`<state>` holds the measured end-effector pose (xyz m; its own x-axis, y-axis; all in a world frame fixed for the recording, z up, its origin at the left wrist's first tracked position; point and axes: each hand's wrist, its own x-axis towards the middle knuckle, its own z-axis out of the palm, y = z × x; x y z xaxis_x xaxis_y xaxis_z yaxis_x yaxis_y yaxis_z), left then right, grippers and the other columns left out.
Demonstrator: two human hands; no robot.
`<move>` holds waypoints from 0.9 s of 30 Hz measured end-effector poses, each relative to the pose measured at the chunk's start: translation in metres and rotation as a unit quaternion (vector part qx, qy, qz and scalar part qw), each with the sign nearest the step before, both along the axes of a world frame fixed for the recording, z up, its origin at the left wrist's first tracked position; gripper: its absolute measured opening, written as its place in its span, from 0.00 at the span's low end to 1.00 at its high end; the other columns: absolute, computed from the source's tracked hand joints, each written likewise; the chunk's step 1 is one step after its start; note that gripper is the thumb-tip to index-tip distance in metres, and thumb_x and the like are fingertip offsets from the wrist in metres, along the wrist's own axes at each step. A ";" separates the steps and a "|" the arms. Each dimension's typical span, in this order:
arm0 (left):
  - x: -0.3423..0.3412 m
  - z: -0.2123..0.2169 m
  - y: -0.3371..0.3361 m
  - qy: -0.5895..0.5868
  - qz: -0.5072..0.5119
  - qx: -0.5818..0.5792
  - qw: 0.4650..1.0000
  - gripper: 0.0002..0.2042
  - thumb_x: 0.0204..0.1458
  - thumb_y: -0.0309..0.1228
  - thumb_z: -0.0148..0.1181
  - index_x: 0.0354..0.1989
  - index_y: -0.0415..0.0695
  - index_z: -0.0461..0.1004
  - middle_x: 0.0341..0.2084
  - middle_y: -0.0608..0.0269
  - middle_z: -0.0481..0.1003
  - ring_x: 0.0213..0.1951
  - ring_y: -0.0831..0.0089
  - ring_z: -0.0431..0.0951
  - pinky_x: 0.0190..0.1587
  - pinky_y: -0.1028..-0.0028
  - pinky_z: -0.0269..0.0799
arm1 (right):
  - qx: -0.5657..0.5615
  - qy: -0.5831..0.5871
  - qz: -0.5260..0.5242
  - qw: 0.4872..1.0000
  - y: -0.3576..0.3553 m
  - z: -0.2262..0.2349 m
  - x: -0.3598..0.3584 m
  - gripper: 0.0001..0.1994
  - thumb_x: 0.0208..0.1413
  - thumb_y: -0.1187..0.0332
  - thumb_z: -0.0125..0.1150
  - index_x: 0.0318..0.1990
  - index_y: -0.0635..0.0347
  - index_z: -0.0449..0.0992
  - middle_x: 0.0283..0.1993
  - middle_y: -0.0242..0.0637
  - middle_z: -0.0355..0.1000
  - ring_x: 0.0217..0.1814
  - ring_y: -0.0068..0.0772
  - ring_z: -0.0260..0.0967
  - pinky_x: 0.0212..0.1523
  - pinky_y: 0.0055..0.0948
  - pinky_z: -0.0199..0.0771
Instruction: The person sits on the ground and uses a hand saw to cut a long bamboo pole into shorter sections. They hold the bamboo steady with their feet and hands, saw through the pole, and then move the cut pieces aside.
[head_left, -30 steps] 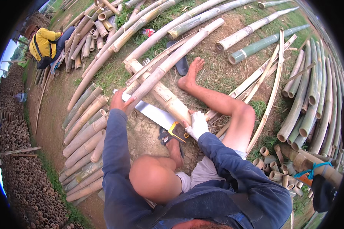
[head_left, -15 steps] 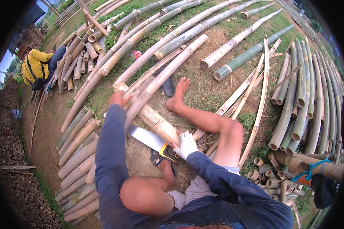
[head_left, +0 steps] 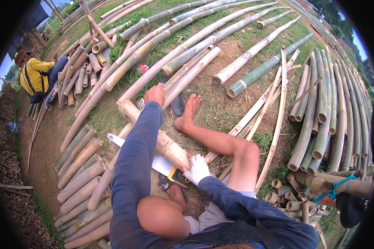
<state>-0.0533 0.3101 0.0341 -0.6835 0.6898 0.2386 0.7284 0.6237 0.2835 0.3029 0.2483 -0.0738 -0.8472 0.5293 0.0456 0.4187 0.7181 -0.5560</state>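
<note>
A thick pale bamboo log (head_left: 172,148) with a flattened, chipped upper side lies across in front of me. My left hand (head_left: 154,95), bare, is closed round a slimmer bamboo pole (head_left: 192,74) beyond the log. My forearm hides the pole's near end. My right hand (head_left: 197,169), in a white glove with bare fingertips, is by the log's near end, closed on the yellow and black handle of a handsaw (head_left: 163,165). Its fingers partly cover the handle. The saw's blade slants low beside the log, and its tip shows left of my forearm.
My bent legs flank the log. Cut bamboo lengths (head_left: 83,191) are stacked left, long poles (head_left: 187,47) lie ahead, and more poles (head_left: 322,120) at right. Split strips (head_left: 274,141) lie beyond my right knee. A person in yellow (head_left: 38,76) sits at far left.
My left hand has moved from the far end of the log to the right, onto the slim pole. My forearm now covers the pole's near part. My right hand and the saw have hardly moved.
</note>
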 end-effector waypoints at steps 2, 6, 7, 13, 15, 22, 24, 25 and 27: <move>-0.001 -0.004 0.026 -0.018 0.017 -0.015 1.000 0.11 0.67 0.39 0.56 0.49 0.47 0.75 0.43 0.44 0.81 0.49 0.43 0.82 0.52 0.47 0.75 | -0.003 0.000 -0.004 1.000 0.000 0.001 -0.001 0.34 0.60 0.48 0.66 0.64 0.67 0.72 0.48 0.58 0.71 0.52 0.60 0.69 0.58 0.50 0.71; -0.003 -0.014 0.056 0.007 -0.020 -0.009 1.000 0.13 0.65 0.39 0.59 0.51 0.46 0.71 0.42 0.44 0.82 0.48 0.41 0.82 0.51 0.45 0.77 | 0.009 0.009 -0.011 1.000 -0.001 0.000 -0.004 0.33 0.59 0.49 0.69 0.62 0.68 0.73 0.47 0.60 0.72 0.52 0.62 0.71 0.56 0.50 0.73; -0.005 -0.017 0.060 0.002 -0.033 -0.017 0.999 0.14 0.64 0.39 0.60 0.52 0.46 0.70 0.42 0.44 0.82 0.48 0.40 0.82 0.51 0.45 0.76 | 0.006 0.010 -0.012 1.000 -0.001 0.000 -0.005 0.33 0.59 0.49 0.69 0.63 0.67 0.73 0.47 0.60 0.73 0.51 0.62 0.71 0.56 0.51 0.73; -0.028 -0.020 0.075 -0.030 -0.097 -0.086 0.991 0.20 0.61 0.34 0.63 0.57 0.47 0.62 0.42 0.40 0.83 0.49 0.39 0.83 0.52 0.45 0.76 | -0.016 0.013 -0.015 1.000 0.000 0.000 -0.006 0.33 0.58 0.50 0.70 0.62 0.68 0.73 0.48 0.61 0.73 0.51 0.63 0.72 0.56 0.52 0.73; -0.031 -0.022 0.074 -0.057 -0.090 -0.058 0.993 0.20 0.61 0.34 0.62 0.58 0.48 0.62 0.42 0.39 0.83 0.49 0.40 0.82 0.52 0.45 0.76 | -0.018 0.014 -0.017 1.000 0.000 0.001 -0.006 0.33 0.58 0.51 0.70 0.62 0.68 0.74 0.47 0.60 0.73 0.51 0.62 0.72 0.55 0.51 0.73; -0.018 -0.041 0.069 -0.037 -0.077 -0.003 0.996 0.25 0.62 0.52 0.62 0.58 0.47 0.75 0.46 0.43 0.81 0.50 0.42 0.82 0.52 0.47 0.77 | 0.001 0.023 -0.014 1.000 -0.001 0.002 -0.007 0.32 0.57 0.52 0.71 0.62 0.68 0.74 0.45 0.58 0.73 0.50 0.60 0.71 0.55 0.49 0.73; -0.013 -0.048 0.075 -0.045 -0.062 -0.020 0.997 0.26 0.63 0.55 0.61 0.58 0.46 0.76 0.48 0.44 0.80 0.50 0.42 0.82 0.51 0.47 0.77 | -0.001 0.029 -0.014 0.999 -0.001 0.001 -0.007 0.32 0.57 0.52 0.71 0.62 0.68 0.74 0.45 0.59 0.73 0.50 0.60 0.71 0.55 0.49 0.73; -0.011 -0.051 0.078 -0.044 -0.055 -0.024 0.997 0.26 0.63 0.55 0.61 0.57 0.46 0.76 0.47 0.44 0.80 0.50 0.43 0.82 0.51 0.47 0.77 | -0.001 0.023 -0.013 1.000 -0.001 0.001 -0.007 0.33 0.57 0.52 0.71 0.62 0.68 0.73 0.46 0.59 0.73 0.51 0.60 0.71 0.56 0.50 0.73; -0.009 -0.055 0.083 -0.041 -0.045 -0.024 0.998 0.25 0.63 0.54 0.61 0.55 0.45 0.76 0.47 0.44 0.80 0.50 0.43 0.82 0.50 0.48 0.77 | -0.006 0.015 -0.013 1.000 -0.001 0.001 -0.007 0.33 0.57 0.52 0.71 0.62 0.69 0.73 0.46 0.59 0.74 0.51 0.60 0.71 0.56 0.50 0.73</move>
